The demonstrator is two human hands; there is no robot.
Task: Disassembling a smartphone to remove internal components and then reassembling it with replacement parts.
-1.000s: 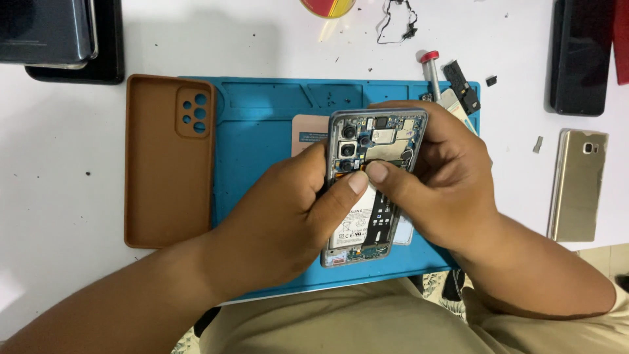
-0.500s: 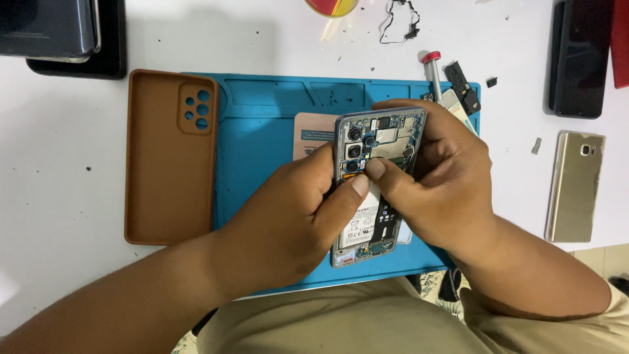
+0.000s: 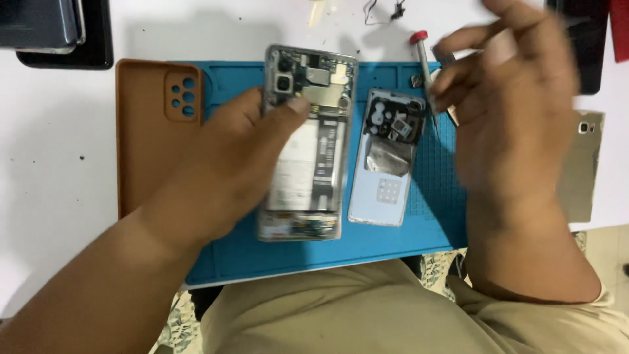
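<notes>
My left hand (image 3: 223, 170) grips an opened phone (image 3: 308, 151) from its left side, thumb pressed on the upper circuit board by the camera module. The phone, its back off and its battery and boards showing, lies over the blue work mat (image 3: 432, 216). My right hand (image 3: 511, 118) hovers blurred over the mat's right edge. Its curled fingertips are at the shaft of a red-capped screwdriver (image 3: 422, 59); whether they hold it is unclear. Between the hands, the pale blue back cover (image 3: 386, 170) lies inside-up on the mat.
A brown phone case (image 3: 154, 131) lies at the mat's left edge. A gold phone (image 3: 583, 170) lies to the right on the white table. Dark devices sit at the top left (image 3: 52, 33) and the top right (image 3: 586, 46). Small wires lie at the top.
My right hand let go of the phone and swung up to the right toward the screwdriver. My left hand moved the phone left, uncovering the back cover on the mat.
</notes>
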